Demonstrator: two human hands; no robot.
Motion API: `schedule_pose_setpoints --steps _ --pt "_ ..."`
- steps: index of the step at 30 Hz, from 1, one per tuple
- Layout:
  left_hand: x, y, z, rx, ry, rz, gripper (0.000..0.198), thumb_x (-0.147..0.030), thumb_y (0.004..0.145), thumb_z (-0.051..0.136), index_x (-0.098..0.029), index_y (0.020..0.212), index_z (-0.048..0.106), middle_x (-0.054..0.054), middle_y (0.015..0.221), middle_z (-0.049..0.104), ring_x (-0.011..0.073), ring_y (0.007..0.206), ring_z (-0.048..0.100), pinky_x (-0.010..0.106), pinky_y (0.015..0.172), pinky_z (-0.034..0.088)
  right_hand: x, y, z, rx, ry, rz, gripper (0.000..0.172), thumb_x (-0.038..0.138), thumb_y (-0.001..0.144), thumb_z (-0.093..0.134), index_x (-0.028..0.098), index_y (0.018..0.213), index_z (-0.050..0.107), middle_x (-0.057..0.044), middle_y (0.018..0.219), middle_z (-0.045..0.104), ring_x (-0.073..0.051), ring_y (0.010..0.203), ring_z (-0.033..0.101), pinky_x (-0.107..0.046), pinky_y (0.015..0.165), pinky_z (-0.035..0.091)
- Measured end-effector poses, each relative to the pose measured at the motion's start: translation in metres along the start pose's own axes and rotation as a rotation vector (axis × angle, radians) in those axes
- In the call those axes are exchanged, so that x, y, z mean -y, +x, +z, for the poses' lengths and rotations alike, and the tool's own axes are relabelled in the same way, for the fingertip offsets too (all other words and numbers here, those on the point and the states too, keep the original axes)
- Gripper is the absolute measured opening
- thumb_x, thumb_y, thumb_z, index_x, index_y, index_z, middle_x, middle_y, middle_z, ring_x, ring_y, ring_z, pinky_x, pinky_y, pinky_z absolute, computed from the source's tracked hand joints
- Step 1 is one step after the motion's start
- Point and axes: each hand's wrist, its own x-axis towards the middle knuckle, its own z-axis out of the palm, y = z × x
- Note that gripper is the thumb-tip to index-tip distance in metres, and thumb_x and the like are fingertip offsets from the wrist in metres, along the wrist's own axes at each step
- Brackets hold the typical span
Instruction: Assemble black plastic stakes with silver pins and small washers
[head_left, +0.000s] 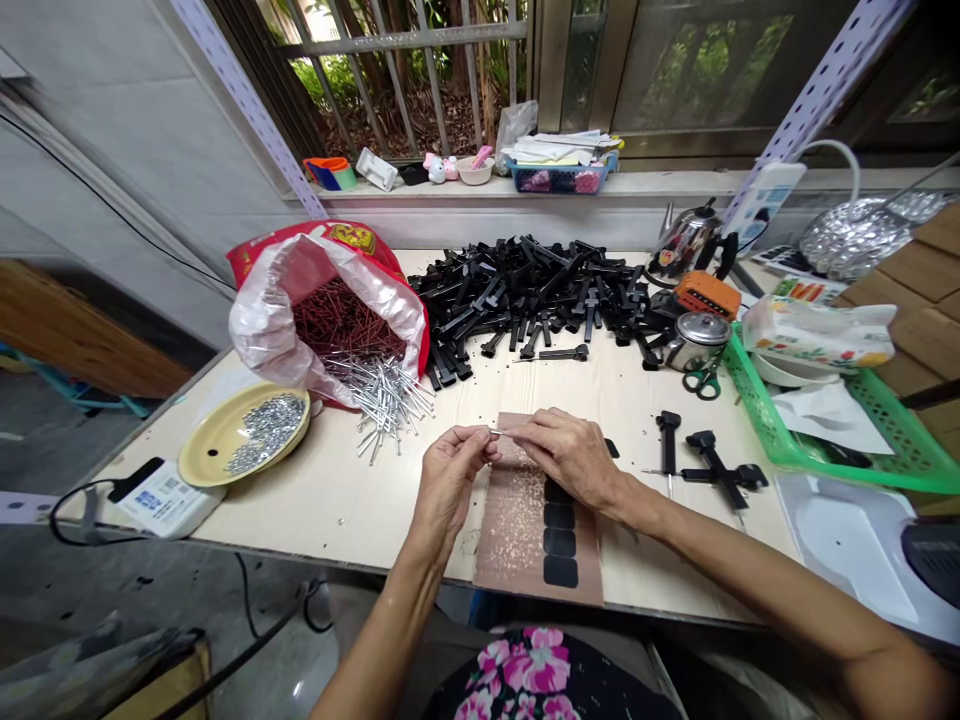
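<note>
My left hand (pixel 456 468) is closed in a pinch over the left edge of a brown board (pixel 517 560). Between its fingertips and those of my right hand (pixel 566 450) shows a short stretch of a thin metal rod (pixel 493 432); the rest is covered by fingers. My right hand's fingers point left and press together at the rod's other end. Black rounded-square pads (pixel 559 543) run in a column along the board under my right hand. Several black plastic parts with thin metal shafts (pixel 718 470) lie right of that hand.
Black plastic parts (pixel 525 285) are heaped at the back. A red-and-white sack (pixel 262 320) spills silver rods (pixel 386 400); a yellow dish (pixel 199 440) of small metal pieces stands left. Right are a kettle (pixel 684 245), green scissors (pixel 703 382) and a green basket (pixel 765 425).
</note>
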Motion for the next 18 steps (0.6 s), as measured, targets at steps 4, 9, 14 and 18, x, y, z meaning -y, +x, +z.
schedule_pose_setpoints --steps 4,9,14,18 --pt "0.0016 0.0004 0.0022 -0.018 0.034 0.027 0.019 -0.022 0.065 0.077 -0.011 0.076 0.066 0.002 0.068 0.066 0.0087 0.06 0.06 0.022 0.066 0.049 -0.0018 -0.0018 0.0018 -0.008 -0.029 0.005 0.022 0.022 0.093 0.049 0.025 0.108 0.065 -0.002 0.089 0.063 -0.014 0.08 0.055 -0.024 0.065 0.038" --pt "0.0015 0.001 0.0051 -0.025 0.081 0.04 0.021 -0.024 0.065 0.077 -0.011 0.077 0.067 0.002 0.066 0.065 0.0097 0.061 0.06 0.023 0.067 0.049 -0.0046 -0.0034 0.007 -0.027 -0.043 -0.01 0.022 0.024 0.094 0.048 0.024 0.106 0.066 -0.003 0.087 0.063 -0.014 0.078 0.054 -0.024 0.066 0.039" --pt "0.0041 0.0031 0.0032 0.015 0.119 0.043 0.019 -0.025 0.068 0.076 -0.011 0.077 0.066 0.002 0.068 0.066 0.0099 0.064 0.06 0.023 0.07 0.048 -0.006 -0.004 0.0083 -0.035 0.012 -0.005 0.022 0.021 0.093 0.048 0.02 0.107 0.065 -0.004 0.088 0.064 -0.014 0.081 0.057 -0.024 0.069 0.042" --pt "0.0069 0.004 0.002 0.022 0.18 0.08 0.018 -0.025 0.068 0.076 -0.013 0.077 0.066 0.001 0.069 0.066 0.0099 0.066 0.061 0.022 0.069 0.047 -0.0059 -0.0055 0.0086 -0.027 0.022 0.033 0.022 0.022 0.094 0.047 0.02 0.106 0.065 -0.004 0.09 0.065 -0.015 0.083 0.058 -0.025 0.07 0.043"
